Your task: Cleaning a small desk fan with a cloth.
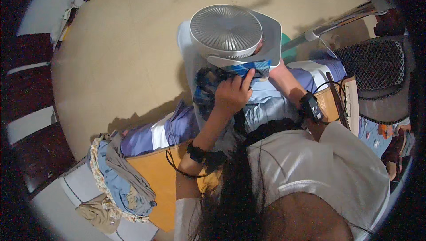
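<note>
A round table fan [226,27] with a silvery ribbed grille rests over my lap, inside a pale grey frame [273,30]. My left hand [231,92] is closed on a blue plaid cloth [250,67], pressing it along the frame's near edge, with the index finger laid over the fabric. More of this cloth bunches up left of the hand. My right hand [276,71] grips the fan's frame at its near right corner. Most of its fingers are hidden behind the frame, though a bit of skin shows in the gap beside the grille.
I sit on an orange-brown bench [159,183] with a purple and white cloth [159,132] along it. Folded clothes [120,176] are heaped at the left. A metal pole [337,21] slants across the upper right, above a dark mesh-backed chair [375,65]. Dark drawers [31,90] line the far left.
</note>
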Available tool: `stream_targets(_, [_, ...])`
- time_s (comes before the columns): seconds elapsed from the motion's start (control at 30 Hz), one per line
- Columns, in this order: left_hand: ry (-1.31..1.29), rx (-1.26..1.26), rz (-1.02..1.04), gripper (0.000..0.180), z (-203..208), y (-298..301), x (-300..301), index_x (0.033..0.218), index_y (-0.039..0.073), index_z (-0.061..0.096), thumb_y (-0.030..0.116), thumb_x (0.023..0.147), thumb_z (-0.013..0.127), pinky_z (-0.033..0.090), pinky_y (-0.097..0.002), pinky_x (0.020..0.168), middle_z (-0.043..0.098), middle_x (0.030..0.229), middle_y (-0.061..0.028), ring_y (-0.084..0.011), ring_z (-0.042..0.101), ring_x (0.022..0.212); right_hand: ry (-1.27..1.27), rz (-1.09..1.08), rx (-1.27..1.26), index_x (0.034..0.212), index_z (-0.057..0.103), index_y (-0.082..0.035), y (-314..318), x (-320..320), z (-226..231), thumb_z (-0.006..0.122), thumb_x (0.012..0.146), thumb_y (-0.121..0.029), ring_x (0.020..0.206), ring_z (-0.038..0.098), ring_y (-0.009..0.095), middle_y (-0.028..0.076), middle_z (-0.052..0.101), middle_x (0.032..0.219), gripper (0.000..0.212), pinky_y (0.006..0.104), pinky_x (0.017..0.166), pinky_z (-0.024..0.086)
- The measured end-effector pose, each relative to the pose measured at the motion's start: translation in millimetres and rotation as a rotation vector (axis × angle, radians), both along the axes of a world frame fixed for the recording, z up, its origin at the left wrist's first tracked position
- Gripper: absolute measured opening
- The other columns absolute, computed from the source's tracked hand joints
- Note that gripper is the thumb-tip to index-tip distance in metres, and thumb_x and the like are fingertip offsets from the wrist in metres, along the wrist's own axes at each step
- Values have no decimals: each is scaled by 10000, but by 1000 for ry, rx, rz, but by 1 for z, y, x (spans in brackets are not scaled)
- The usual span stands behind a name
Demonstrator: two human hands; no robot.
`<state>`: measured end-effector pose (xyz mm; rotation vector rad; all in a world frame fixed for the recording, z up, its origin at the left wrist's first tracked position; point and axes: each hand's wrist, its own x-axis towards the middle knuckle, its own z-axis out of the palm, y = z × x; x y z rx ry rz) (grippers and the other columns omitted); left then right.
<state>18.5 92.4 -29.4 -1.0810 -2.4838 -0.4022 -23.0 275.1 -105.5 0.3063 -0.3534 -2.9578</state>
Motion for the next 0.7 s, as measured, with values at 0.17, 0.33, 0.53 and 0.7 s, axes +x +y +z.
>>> stream_targets(0.17, [-22,62,273,458,8,-31,-25,1078,102,561,186,628,592,416,-338,474,458,694,-67,-226,487,542,-102,14,-217,1036,475,-26,-1,-3,12,340,880,-191,785,580,208,119,555,916,265,320,691,513])
stream_targets(0.33, [-213,245,379,227,12,-43,-41,833,17,587,125,633,595,451,-369,542,537,800,-100,-290,544,634,-69,-11,-78,1038,473,-10,-3,3,15,344,881,-163,776,586,203,133,558,928,255,314,699,517])
stream_targets(0.53, [-449,434,333,154,29,-34,-25,715,-21,542,116,652,573,433,-347,555,543,694,-109,-283,527,588,15,-19,-44,1004,501,-23,4,10,8,369,883,-214,774,584,205,108,572,882,262,316,712,504])
stream_targets(0.7, [-978,709,523,174,18,-69,-39,754,-28,562,122,665,556,431,-317,591,548,631,-136,-255,556,615,-106,131,207,945,520,-54,14,4,33,456,858,-233,701,548,155,39,554,809,209,284,664,488])
